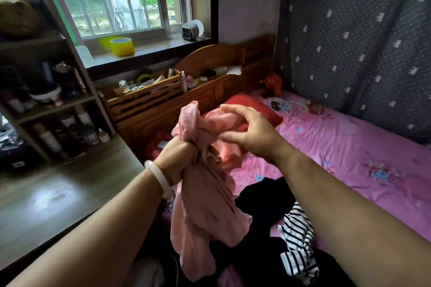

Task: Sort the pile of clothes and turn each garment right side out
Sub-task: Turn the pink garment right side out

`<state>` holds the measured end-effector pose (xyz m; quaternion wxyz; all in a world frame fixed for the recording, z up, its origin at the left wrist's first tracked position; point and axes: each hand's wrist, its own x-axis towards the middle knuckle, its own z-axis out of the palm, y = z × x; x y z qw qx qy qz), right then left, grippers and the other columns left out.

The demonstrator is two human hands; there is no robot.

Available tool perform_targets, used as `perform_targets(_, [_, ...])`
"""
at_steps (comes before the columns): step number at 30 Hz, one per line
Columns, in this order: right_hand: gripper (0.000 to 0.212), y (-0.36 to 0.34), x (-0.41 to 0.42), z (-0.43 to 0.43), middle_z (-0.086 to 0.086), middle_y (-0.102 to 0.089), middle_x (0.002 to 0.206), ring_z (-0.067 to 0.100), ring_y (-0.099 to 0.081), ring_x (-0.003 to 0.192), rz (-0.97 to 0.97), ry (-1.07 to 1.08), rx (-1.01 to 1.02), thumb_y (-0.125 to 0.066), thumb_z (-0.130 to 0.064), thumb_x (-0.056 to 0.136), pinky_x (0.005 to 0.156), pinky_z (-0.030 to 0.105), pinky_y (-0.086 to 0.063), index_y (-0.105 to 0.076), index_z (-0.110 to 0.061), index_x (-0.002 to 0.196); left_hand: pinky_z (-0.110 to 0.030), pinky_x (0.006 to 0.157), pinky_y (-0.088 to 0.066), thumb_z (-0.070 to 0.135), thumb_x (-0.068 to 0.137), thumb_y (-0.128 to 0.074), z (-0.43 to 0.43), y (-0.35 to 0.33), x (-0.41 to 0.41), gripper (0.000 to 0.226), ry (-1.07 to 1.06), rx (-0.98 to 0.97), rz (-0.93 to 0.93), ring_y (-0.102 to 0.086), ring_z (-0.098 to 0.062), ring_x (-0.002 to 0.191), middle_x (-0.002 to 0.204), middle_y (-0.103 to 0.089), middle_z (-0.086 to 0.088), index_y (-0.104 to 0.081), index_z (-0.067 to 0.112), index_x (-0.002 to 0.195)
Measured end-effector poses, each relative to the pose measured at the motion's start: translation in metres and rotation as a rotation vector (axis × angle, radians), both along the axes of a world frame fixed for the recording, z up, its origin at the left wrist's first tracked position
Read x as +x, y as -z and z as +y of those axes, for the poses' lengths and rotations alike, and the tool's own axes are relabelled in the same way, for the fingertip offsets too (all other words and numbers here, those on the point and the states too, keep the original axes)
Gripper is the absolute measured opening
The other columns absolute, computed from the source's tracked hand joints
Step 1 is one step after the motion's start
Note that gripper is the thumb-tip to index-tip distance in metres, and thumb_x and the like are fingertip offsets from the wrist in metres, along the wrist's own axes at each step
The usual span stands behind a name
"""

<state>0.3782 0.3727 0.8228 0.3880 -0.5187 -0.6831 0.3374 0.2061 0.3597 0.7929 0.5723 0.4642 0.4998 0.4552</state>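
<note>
I see left hand (179, 156) clenched on pink garment (205, 196), frame centre, hanging over dark clothes pile (263, 205) at bottom. Right hand (247, 130) half-open, fingertips on garment's upper fold.

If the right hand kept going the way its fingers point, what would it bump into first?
Probably the pink garment. The right hand is open, with its fingers aimed left at the bunched top of the cloth that the left hand grips. The fingertips look almost on it already, though depth is hard to judge.
</note>
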Motion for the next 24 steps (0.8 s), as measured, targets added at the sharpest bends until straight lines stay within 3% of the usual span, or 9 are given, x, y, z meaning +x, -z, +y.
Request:
perform_targets(3, [0.098,0.01,0.0,-0.001,0.004,-0.026,0.149,0.013,-0.028,0.14,-0.192,-0.217,-0.027,-0.084,-0.018,0.067,0.113,0.031,-0.032,-0.029,-0.048,0.142,-0.02,0.044,-0.04,-0.017,0.059,-0.037,-0.002,-0.011,-0.003,0.029,0.095,0.006,0.156,-0.052,-0.017,0.047,0.05,-0.054,-0.008,-0.057,0.004,0.06])
perform_targets(6, [0.086,0.026,-0.01,-0.005,-0.01,-0.059,0.11,-0.011,-0.06,0.091,0.093,-0.425,-0.279,-0.075,0.012,0.069,0.078,0.014,-0.05,-0.04,-0.044,0.124,-0.028,0.057,-0.049,-0.006,0.048,-0.041,0.0,-0.016,-0.003,0.038,0.14,0.095,0.148,-0.06,-0.018,0.063,0.065,-0.062,-0.008,-0.063,0.01,0.075])
perform_targets(8, [0.069,0.042,-0.018,-0.004,-0.009,-0.064,0.09,-0.008,-0.061,0.073,0.137,-0.4,-0.318,-0.069,0.018,0.069,0.07,0.014,-0.051,-0.053,-0.029,0.116,-0.035,0.071,-0.05,-0.004,0.052,-0.043,0.006,-0.014,-0.006,0.053,0.088,0.124,0.12,-0.062,-0.02,0.078,0.08,-0.065,-0.009,-0.063,0.018,0.095])
perform_targets(10, [0.039,0.055,-0.027,-0.007,-0.004,-0.067,0.084,-0.003,-0.06,0.071,0.12,-0.334,-0.287,-0.07,0.011,0.071,0.072,0.02,-0.053,-0.065,-0.016,0.099,-0.035,0.071,-0.052,-0.002,0.051,-0.046,0.012,-0.011,-0.008,0.059,0.026,0.077,0.134,-0.064,-0.022,0.078,0.081,-0.065,-0.009,-0.062,0.014,0.105])
perform_targets(13, [0.03,0.076,-0.037,-0.012,0.004,-0.07,0.093,0.009,-0.066,0.083,0.217,-0.222,-0.385,-0.068,0.004,0.08,0.082,0.032,-0.057,-0.067,-0.009,0.106,-0.05,0.072,-0.052,-0.003,0.048,-0.052,0.015,-0.001,-0.01,0.036,-0.042,-0.004,0.104,-0.062,-0.031,0.07,0.073,-0.061,-0.019,-0.062,-0.002,0.083])
perform_targets(15, [0.024,0.085,-0.039,-0.015,0.014,-0.07,0.095,0.024,-0.068,0.086,0.333,-0.122,-0.528,-0.064,0.004,0.083,0.085,0.041,-0.058,-0.067,-0.002,0.106,-0.057,0.083,-0.051,-0.001,0.057,-0.065,0.013,0.007,-0.015,0.022,-0.013,-0.01,0.09,-0.065,-0.037,0.079,0.081,-0.065,-0.027,-0.065,-0.003,0.079])
perform_targets(18, [0.008,0.09,-0.038,-0.015,0.011,-0.072,0.07,0.019,-0.069,0.056,0.513,0.052,-0.715,-0.059,-0.002,0.089,0.057,0.028,-0.058,-0.067,-0.001,0.088,-0.047,0.095,-0.05,0.019,0.061,-0.083,0.011,0.017,-0.031,0.048,0.042,-0.018,0.118,-0.065,-0.033,0.098,0.102,-0.069,-0.022,-0.068,-0.003,0.101])
perform_targets(22, [0.024,0.083,-0.033,-0.012,0.013,-0.072,0.066,0.022,-0.07,0.056,0.787,0.157,-0.879,-0.049,-0.012,0.097,0.069,0.039,-0.053,-0.065,0.0,0.085,-0.035,0.105,-0.044,0.037,0.048,-0.091,0.005,0.035,-0.051,0.103,0.127,-0.048,0.246,-0.055,-0.015,0.12,0.13,-0.058,-0.003,-0.045,0.02,0.139])
perform_targets(24, [0.03,0.075,-0.036,-0.012,0.014,-0.072,0.068,0.023,-0.071,0.058,0.832,0.127,-0.93,-0.043,-0.015,0.1,0.07,0.039,-0.052,-0.064,0.0,0.085,-0.035,0.106,-0.043,0.032,0.048,-0.092,-0.003,0.046,-0.048,0.107,0.284,-0.038,0.216,-0.054,-0.013,0.124,0.134,-0.056,0.0,-0.039,0.023,0.141])
